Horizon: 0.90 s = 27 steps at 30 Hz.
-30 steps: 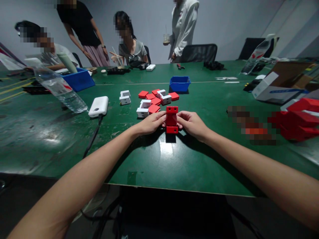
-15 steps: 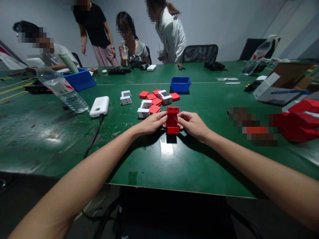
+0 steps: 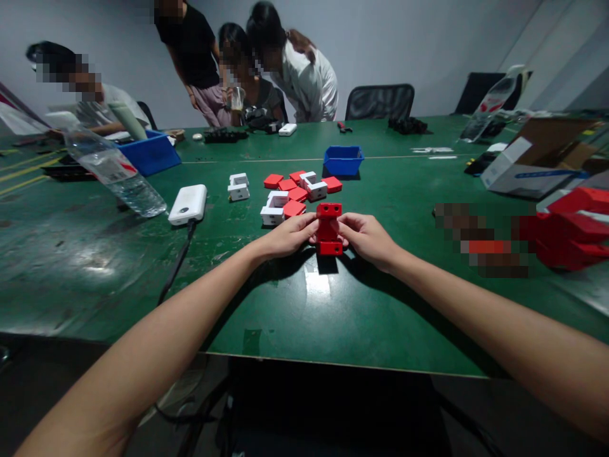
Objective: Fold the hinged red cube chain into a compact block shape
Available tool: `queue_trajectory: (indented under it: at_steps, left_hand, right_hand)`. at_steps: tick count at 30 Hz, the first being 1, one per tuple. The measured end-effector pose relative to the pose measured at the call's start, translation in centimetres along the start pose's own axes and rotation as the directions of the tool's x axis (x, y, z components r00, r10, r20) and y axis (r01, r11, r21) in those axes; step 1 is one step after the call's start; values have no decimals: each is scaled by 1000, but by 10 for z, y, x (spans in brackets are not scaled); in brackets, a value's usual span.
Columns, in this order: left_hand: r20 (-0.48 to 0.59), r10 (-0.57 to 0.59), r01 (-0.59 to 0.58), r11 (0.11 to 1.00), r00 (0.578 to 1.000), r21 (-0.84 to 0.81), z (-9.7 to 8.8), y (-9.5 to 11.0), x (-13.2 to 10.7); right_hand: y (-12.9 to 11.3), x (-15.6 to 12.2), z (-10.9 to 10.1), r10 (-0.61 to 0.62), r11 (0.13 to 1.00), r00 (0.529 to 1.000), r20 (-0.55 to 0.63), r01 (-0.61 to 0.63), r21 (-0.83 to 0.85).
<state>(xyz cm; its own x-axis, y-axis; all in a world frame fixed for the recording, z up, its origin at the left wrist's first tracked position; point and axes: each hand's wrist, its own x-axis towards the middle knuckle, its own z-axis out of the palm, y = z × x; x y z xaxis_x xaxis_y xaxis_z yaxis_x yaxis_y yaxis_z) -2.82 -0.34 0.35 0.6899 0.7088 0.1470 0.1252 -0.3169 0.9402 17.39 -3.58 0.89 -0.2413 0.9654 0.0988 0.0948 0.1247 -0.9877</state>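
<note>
Between my two hands I hold a red C-shaped block [image 3: 328,230] with small round holes in its two ends. My left hand [image 3: 292,233] pinches its left side, and my right hand [image 3: 364,235] pinches its right side. The block casts a shadow on the green table just below it. Right behind my hands lies a loose group of flat red pieces [image 3: 295,209] and white C-shaped blocks [image 3: 275,209]. One more white block [image 3: 238,187] stands apart to the left. My fingertips behind the red block are partly hidden.
A white power bank [image 3: 188,204] with a black cable and a tilted water bottle [image 3: 111,166] are at left. A blue bin [image 3: 343,160] stands behind the pieces. Red parts [image 3: 571,231] and a cardboard box [image 3: 547,155] lie at right. Several people are across the table [image 3: 404,317].
My hands and the red block stay almost in place. Across the table, a person in a white shirt has leaned left and down toward the seated person holding a cup.
</note>
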Motion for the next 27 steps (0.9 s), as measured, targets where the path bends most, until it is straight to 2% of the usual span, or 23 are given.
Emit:
queue_trajectory:
  at_steps: [27]
  left_hand:
    - [-19,49,-50,999,999,-12,1,-1,0]
  right_hand:
    - [4,2,-2,18,1000,999,27,-18,17]
